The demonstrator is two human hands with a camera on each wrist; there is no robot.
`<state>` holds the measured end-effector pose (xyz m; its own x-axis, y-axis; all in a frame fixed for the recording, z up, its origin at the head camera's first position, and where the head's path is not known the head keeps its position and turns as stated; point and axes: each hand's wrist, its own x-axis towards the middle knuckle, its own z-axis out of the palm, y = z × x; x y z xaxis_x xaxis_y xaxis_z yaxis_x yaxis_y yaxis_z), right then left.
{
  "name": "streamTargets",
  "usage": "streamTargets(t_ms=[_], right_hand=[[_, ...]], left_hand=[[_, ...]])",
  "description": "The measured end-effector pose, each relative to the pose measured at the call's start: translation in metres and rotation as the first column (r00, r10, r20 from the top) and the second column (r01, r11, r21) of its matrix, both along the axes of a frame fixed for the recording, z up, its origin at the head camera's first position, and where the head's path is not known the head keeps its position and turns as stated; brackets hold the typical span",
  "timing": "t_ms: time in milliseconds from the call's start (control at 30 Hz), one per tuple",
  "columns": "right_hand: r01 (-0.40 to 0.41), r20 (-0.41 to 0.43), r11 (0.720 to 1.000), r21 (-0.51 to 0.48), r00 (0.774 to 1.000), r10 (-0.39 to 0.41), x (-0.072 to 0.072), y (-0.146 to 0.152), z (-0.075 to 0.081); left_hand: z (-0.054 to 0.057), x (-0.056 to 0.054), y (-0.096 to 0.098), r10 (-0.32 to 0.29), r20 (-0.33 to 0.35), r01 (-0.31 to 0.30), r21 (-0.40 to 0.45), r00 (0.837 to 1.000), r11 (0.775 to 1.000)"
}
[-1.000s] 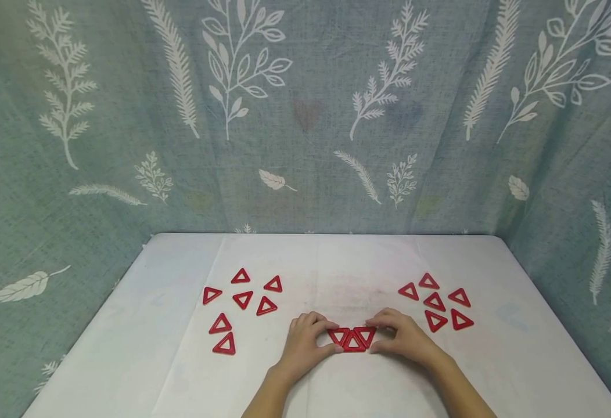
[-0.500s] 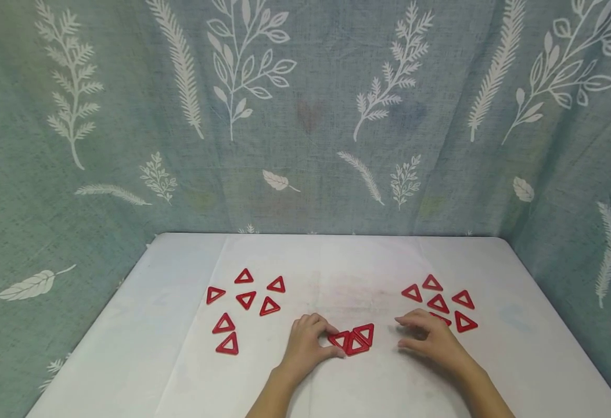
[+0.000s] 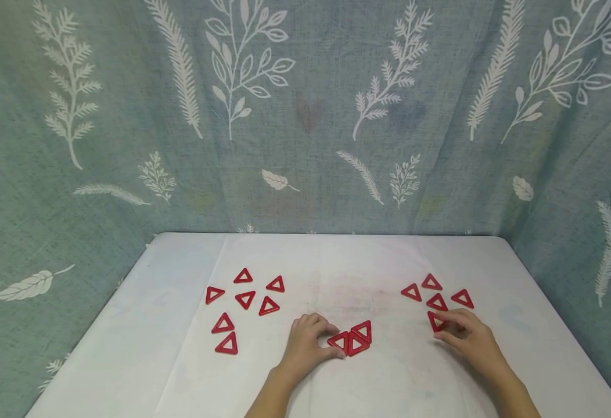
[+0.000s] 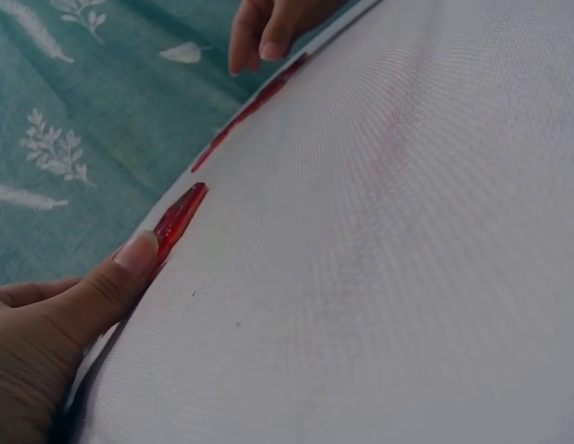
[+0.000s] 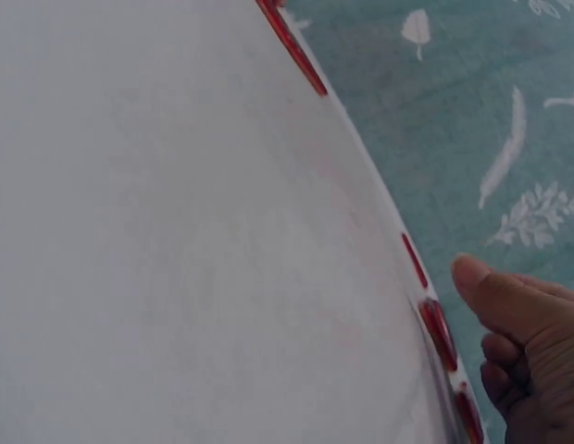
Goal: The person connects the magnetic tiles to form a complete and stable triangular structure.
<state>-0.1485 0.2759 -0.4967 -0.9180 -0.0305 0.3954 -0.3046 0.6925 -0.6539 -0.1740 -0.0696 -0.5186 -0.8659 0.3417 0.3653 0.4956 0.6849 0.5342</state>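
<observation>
Near the front middle of the white table, three hollow red triangle tiles lie edge to edge in the head view. My left hand [image 3: 308, 342] pinches the left tile [image 3: 339, 342] between thumb and fingers. Against that tile lies a middle tile [image 3: 358, 343], and an upper tile [image 3: 362, 332] touches the middle one. On the right, my right hand [image 3: 467, 337] hovers with thumb and index finger apart about a red triangle tile [image 3: 435, 320]. The right wrist view has its thumb [image 5: 495, 291] off the tiles. Another tile seen there before is hidden beneath this hand.
Several loose red triangle tiles [image 3: 245, 299] are scattered on the left of the table [image 3: 326, 261]. More tiles [image 3: 437, 302] lie just beyond my right hand. A leaf-patterned green-blue cloth [image 3: 305, 116] hangs behind and along both sides.
My right hand has left the joined tiles and moved right to the loose ones. The joined tiles have turned, their right end away from me. My left hand stays on the left tile.
</observation>
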Motion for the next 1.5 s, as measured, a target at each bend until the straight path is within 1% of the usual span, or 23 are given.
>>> streamTargets(t_ms=[133, 233, 333, 433, 567, 700, 867, 967, 1133, 1233, 1300, 1500], right_hand=[[0.077, -0.045, 0.996, 0.039, 0.996, -0.075, 0.001, 0.008, -0.001], [0.1, -0.048, 0.993, 0.058, 0.994, -0.098, -0.001, 0.011, -0.003], [0.102, -0.052, 0.991, 0.084, 0.994, -0.098, -0.003, 0.013, -0.006], [0.083, -0.062, 0.986, 0.148, 0.995, -0.074, -0.005, 0.013, -0.008], [0.069, -0.066, 0.971, 0.231, 0.996, -0.055, -0.008, 0.012, -0.01], [0.066, -0.059, 0.966, 0.249, 0.997, -0.053, -0.011, 0.011, -0.011], [0.041, -0.03, 0.967, 0.25, 0.999, -0.035, -0.015, 0.009, -0.008], [0.018, 0.002, 0.966, 0.256, 1.0, -0.019, -0.016, 0.007, -0.006], [0.0, 0.086, 0.964, 0.265, 0.996, -0.024, -0.018, 0.004, -0.002], [-0.013, 0.14, 0.968, 0.25, 0.99, -0.023, -0.019, 0.002, 0.0], [-0.021, 0.162, 0.971, 0.24, 0.987, -0.018, -0.018, 0.0, 0.001], [-0.017, 0.161, 0.976, 0.219, 0.987, -0.018, -0.018, -0.005, -0.001]], left_hand=[[-0.001, 0.0, -0.001, -0.02, -0.018, 0.019, -0.054, 1.0, 0.998], [-0.001, 0.0, -0.002, -0.045, -0.03, 0.043, -0.066, 0.999, 0.997], [-0.002, 0.0, -0.003, -0.071, -0.042, 0.068, -0.071, 0.997, 0.995], [-0.002, 0.001, -0.003, -0.086, -0.058, 0.081, -0.083, 0.995, 0.993], [-0.002, 0.0, -0.004, -0.09, -0.07, 0.083, -0.089, 0.993, 0.993], [-0.002, 0.001, -0.004, -0.085, -0.06, 0.08, -0.081, 0.995, 0.993], [-0.002, 0.001, -0.004, -0.09, -0.053, 0.086, -0.076, 0.995, 0.993], [-0.003, 0.001, -0.005, -0.1, -0.055, 0.096, -0.072, 0.993, 0.993], [-0.004, 0.0, -0.005, -0.125, -0.093, 0.119, -0.063, 0.988, 0.991], [-0.004, 0.0, -0.004, -0.13, -0.1, 0.125, -0.054, 0.986, 0.991], [-0.003, 0.0, -0.004, -0.12, -0.091, 0.115, -0.054, 0.989, 0.992], [-0.002, 0.001, -0.001, -0.054, -0.052, 0.05, -0.066, 0.997, 0.997]])
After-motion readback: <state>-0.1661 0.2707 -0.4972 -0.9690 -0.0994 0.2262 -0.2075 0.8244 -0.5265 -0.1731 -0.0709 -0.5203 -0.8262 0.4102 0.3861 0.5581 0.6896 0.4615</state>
